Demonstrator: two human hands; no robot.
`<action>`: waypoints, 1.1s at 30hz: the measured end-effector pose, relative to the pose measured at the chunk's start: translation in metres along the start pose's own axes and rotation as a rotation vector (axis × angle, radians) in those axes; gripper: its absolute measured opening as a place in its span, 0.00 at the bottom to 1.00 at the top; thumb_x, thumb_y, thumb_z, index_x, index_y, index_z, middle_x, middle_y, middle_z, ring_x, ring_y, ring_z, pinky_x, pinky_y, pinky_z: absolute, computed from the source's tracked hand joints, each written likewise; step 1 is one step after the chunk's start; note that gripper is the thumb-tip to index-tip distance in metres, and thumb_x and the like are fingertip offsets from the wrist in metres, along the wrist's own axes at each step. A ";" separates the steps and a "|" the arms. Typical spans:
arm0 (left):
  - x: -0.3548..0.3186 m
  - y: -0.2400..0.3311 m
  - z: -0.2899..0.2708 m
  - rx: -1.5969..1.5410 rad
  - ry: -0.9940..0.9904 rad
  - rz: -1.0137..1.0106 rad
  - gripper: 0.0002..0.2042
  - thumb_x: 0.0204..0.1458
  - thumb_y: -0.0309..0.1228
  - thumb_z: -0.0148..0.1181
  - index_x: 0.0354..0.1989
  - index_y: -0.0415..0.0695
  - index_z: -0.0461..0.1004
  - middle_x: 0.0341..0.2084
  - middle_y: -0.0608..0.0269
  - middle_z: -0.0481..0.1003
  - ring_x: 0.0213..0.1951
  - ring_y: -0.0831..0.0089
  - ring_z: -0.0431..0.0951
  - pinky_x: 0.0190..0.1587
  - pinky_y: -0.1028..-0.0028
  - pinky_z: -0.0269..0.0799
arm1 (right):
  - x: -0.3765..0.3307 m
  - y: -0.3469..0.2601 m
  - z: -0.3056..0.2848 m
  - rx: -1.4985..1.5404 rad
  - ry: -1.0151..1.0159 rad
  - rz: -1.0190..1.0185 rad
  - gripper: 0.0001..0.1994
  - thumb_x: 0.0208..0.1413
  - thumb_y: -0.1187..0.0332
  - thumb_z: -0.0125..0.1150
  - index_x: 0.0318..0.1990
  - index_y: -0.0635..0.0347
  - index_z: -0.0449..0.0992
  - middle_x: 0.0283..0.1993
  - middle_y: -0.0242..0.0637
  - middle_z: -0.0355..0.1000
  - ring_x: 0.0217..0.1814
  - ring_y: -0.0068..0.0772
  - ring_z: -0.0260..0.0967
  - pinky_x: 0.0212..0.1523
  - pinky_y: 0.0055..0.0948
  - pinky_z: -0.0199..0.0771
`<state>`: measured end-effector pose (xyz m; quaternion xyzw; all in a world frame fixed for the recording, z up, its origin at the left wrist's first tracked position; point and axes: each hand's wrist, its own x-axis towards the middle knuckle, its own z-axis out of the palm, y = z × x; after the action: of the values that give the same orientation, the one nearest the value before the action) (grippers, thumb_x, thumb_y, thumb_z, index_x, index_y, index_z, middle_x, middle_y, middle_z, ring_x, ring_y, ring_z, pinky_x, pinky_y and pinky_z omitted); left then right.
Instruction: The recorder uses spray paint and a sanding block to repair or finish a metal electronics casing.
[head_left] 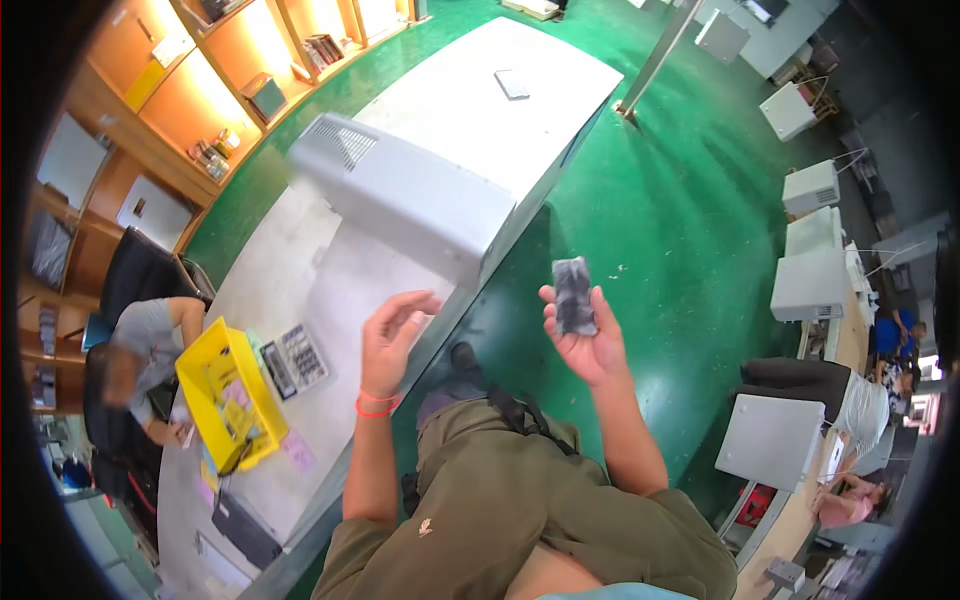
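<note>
My right hand [597, 345] holds up a flat rectangular slab [573, 295], mottled dark grey with a paler rim, over the green floor. Fingers grip its left edge and the thumb its right; whether it is a phone or a small pack I cannot tell. My left hand [395, 335], with a red band at the wrist, is raised near the table's edge. Its fingers are loosely bent and apart from the thumb, with nothing in them. Closest to that hand is a large light grey housing [420, 190] with a vented end, above the white table [270, 260].
On the table are a yellow bin [215, 375] with papers, a compartment tray [300, 360], a black case [245, 530] and a flat pale device [512, 84]. A person [150, 350] sits at the left. Shelves [190, 80] line the back; a workbench with grey housings [770, 440] stands right.
</note>
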<state>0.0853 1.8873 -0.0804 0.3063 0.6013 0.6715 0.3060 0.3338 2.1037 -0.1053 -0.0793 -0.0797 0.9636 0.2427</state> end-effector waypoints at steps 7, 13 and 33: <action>0.130 0.039 -0.010 0.043 0.069 0.165 0.13 0.72 0.25 0.59 0.58 0.34 0.83 0.44 0.54 0.87 0.51 0.67 0.86 0.60 0.66 0.79 | 0.028 -0.016 0.026 -0.067 0.107 -0.047 0.30 0.85 0.52 0.46 0.80 0.68 0.62 0.74 0.67 0.71 0.66 0.55 0.81 0.67 0.49 0.87; 0.185 0.047 -0.010 0.079 0.055 0.214 0.12 0.74 0.26 0.58 0.57 0.33 0.83 0.42 0.57 0.86 0.48 0.69 0.86 0.59 0.67 0.79 | 0.057 -0.032 0.023 -0.241 0.138 -0.023 0.27 0.85 0.53 0.45 0.79 0.64 0.64 0.75 0.65 0.71 0.67 0.56 0.81 0.67 0.51 0.85; 0.198 0.047 0.041 0.374 -0.139 0.268 0.13 0.65 0.25 0.69 0.56 0.37 0.84 0.42 0.57 0.86 0.47 0.66 0.85 0.55 0.67 0.80 | 0.066 -0.035 0.032 -0.265 0.019 -0.130 0.29 0.85 0.55 0.47 0.85 0.33 0.47 0.73 0.59 0.70 0.68 0.67 0.80 0.70 0.69 0.81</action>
<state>-0.0088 2.0631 -0.0211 0.4802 0.6468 0.5603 0.1927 0.2865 2.1618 -0.0750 -0.1142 -0.2087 0.9261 0.2928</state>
